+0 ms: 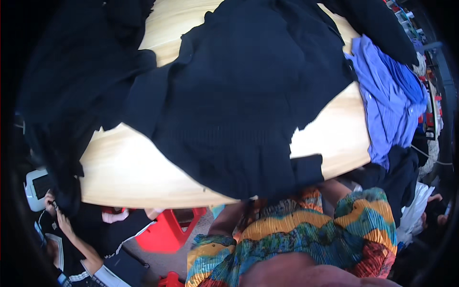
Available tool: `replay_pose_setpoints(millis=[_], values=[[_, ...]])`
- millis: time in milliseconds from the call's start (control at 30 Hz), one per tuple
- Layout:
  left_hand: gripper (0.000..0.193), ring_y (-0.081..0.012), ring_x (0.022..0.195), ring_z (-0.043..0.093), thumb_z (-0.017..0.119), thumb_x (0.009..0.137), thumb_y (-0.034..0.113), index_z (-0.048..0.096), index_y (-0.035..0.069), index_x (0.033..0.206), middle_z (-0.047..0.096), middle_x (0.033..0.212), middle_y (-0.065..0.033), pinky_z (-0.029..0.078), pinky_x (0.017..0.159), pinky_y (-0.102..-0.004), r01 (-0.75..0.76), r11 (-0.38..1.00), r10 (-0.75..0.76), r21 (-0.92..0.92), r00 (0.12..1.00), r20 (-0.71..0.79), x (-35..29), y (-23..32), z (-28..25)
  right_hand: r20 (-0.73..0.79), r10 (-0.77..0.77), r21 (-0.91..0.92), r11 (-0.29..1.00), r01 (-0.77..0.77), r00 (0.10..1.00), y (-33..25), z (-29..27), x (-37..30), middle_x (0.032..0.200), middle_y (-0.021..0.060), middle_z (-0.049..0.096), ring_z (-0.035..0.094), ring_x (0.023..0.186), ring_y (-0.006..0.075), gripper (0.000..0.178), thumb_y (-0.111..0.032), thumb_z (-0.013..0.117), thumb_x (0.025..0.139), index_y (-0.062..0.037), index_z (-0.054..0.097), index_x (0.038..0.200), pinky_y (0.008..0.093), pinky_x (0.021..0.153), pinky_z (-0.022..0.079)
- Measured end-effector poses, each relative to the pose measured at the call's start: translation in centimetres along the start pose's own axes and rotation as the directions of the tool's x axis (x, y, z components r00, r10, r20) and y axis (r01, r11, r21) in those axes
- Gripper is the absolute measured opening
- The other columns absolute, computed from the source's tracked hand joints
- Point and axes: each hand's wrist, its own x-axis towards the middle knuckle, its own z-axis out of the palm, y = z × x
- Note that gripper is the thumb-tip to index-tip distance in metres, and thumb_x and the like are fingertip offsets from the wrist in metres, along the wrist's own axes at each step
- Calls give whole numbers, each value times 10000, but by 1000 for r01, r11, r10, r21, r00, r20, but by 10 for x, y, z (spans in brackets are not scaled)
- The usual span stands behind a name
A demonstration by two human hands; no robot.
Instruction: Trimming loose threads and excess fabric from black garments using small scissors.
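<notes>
Both forearms rise from the lower edge and go under the hem of the dark knit garment [239,110], so the hands are hidden and their grip cannot be told. The garment lies spread on the wooden table [124,172], overhanging its near edge. A blue shirt [387,105] lies at right; bare wood stays free at left.

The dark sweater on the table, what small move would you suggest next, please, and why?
Probably draw the hem back up onto the wooden table. The dark sweater lies spread across it, but its lower edge droops over the near rim, and both forearms vanish beneath that edge, so neither hand shows.
</notes>
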Motion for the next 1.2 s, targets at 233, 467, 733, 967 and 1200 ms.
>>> replay_pose_setpoints(millis=[233, 467, 733, 967, 1200], values=[[397, -356, 1005, 488, 467, 793, 243, 448, 57, 1143, 508, 1081, -221, 384, 867, -392, 6, 997, -2, 81, 999, -52, -87, 51, -37, -161, 59, 135, 990, -37, 985, -12, -15, 8, 1139, 199, 475, 436, 1049, 354, 387, -209, 448, 741, -49, 517, 1087, 428, 925, 305], [133, -71, 519, 481, 625, 732, 65, 501, 21, 708, 520, 578, -17, 415, 505, -204, -203, 978, 158, -54, 881, -446, -218, 139, -91, -140, -181, 339, 915, 219, 973, -86, -22, -29, 836, 136, 557, 527, 828, 314, 128, -148, 529, 728, -60, 482, 809, 405, 704, 428], [214, -293, 871, 557, 454, 826, 63, 536, -38, 996, 573, 942, -172, 421, 792, -322, -256, 885, 449, 389, 252, -857, -256, 210, -239, -535, -258, 621, 526, 581, 805, -187, -122, -39, 574, 143, 527, 526, 526, 299, 203, -205, 602, 747, -47, 536, 639, 343, 491, 429], [250, -256, 835, 582, 498, 820, 217, 572, 24, 960, 602, 891, -155, 431, 751, -307, -78, 951, 309, 300, 315, -897, -151, 228, -405, -888, -89, 378, 415, 827, 451, -172, -294, 43, 754, 79, 575, 546, 626, 133, 69, -71, 575, 764, -5, 560, 782, 232, 556, 431], [361, -348, 783, 570, 548, 754, 375, 607, 23, 811, 591, 803, -200, 436, 705, -393, 256, 925, 161, 281, 407, -899, -48, 197, -452, -852, 152, 310, 918, 249, 500, -7, -374, 199, 900, 117, 578, 548, 852, 295, 209, -180, 519, 767, -66, 552, 938, 354, 728, 439]])
